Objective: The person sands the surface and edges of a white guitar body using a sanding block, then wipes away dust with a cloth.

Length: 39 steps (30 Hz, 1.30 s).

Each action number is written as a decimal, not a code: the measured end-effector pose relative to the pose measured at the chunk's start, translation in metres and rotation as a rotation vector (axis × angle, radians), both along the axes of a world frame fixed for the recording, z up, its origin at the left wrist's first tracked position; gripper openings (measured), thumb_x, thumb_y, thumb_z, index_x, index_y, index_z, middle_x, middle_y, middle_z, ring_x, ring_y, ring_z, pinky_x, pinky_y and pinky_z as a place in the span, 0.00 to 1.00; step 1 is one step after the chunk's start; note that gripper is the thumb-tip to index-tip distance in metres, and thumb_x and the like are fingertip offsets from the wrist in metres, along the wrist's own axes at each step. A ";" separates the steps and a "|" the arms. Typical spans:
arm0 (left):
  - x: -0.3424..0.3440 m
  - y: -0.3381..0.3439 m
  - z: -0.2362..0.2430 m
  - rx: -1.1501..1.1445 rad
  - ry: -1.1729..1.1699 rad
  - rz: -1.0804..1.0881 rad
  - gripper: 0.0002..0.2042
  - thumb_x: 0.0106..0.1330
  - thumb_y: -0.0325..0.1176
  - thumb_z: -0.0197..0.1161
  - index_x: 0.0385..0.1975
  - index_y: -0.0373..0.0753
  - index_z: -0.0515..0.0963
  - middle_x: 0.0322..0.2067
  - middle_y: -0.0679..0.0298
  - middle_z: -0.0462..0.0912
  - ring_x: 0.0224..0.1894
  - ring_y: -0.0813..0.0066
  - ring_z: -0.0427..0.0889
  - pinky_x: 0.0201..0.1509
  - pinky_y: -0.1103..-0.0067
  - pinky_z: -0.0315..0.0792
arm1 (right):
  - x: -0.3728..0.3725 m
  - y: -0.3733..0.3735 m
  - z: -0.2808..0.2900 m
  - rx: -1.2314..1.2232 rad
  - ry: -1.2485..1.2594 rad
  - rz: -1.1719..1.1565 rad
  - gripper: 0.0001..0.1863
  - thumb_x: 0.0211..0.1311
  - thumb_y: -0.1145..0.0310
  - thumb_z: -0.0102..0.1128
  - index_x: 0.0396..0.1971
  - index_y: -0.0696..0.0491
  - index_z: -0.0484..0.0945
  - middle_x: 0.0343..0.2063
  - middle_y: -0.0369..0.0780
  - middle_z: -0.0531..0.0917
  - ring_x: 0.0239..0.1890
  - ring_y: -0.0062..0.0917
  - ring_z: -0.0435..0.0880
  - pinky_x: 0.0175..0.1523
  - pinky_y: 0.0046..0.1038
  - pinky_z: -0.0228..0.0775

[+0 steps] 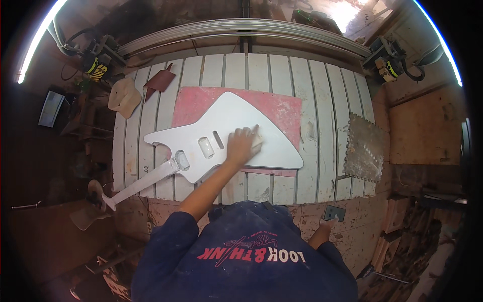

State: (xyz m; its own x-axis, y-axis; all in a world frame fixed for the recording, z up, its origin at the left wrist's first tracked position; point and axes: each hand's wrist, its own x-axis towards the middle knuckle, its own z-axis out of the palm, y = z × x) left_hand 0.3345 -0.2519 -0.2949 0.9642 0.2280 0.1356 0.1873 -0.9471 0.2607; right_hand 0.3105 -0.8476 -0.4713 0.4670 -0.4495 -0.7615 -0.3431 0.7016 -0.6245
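Note:
A white, angular electric guitar body [269,133] with its neck [146,181] attached lies flat on a pink mat [193,100]. My left hand [241,146] rests on the body's right half, just right of the pickup cavities. Its fingers are bent over a pale pad [257,142] pressed to the white surface; the pad is mostly hidden, and I cannot tell its exact kind. Beyond the table's near edge, low at my side, my right hand [328,222] is closed on the end of a dark, flat, rectangular thing [335,213] that looks like a phone.
The white slatted table [319,100] carries a beige cap [124,97], a brown sheet of sandpaper [160,83] and a dusty foam tile [363,148]. The guitar's headstock [108,202] juts past the near left edge. A metal rail [241,29] spans the back. Wood pieces [402,241] lie lower right.

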 end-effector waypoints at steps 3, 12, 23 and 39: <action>0.027 0.038 0.016 -0.010 0.125 0.176 0.36 0.63 0.55 0.66 0.70 0.47 0.69 0.49 0.58 0.79 0.50 0.56 0.77 0.52 0.60 0.71 | -0.005 -0.019 -0.002 -0.025 0.014 -0.156 0.36 0.67 0.53 0.59 0.71 0.51 0.62 0.68 0.46 0.67 0.65 0.41 0.69 0.68 0.48 0.61; -0.002 -0.020 -0.006 0.001 0.074 0.013 0.38 0.58 0.54 0.69 0.70 0.49 0.70 0.47 0.60 0.78 0.49 0.60 0.76 0.51 0.61 0.70 | 0.007 -0.032 -0.013 -0.053 0.124 -0.509 0.34 0.69 0.51 0.58 0.70 0.50 0.65 0.68 0.43 0.68 0.66 0.40 0.70 0.67 0.47 0.62; 0.019 -0.025 -0.003 -0.036 0.102 0.121 0.34 0.61 0.50 0.67 0.68 0.48 0.71 0.47 0.61 0.79 0.48 0.59 0.76 0.51 0.59 0.69 | 0.023 0.030 0.047 -0.073 0.223 -0.300 0.37 0.72 0.46 0.52 0.75 0.50 0.60 0.74 0.44 0.62 0.73 0.40 0.64 0.72 0.42 0.58; 0.007 -0.039 0.003 -0.033 0.164 -0.003 0.39 0.59 0.54 0.69 0.71 0.48 0.68 0.48 0.60 0.78 0.50 0.59 0.76 0.51 0.61 0.69 | 0.015 0.016 -0.021 0.005 0.056 -0.375 0.37 0.73 0.46 0.53 0.74 0.50 0.60 0.75 0.43 0.60 0.74 0.38 0.63 0.73 0.43 0.59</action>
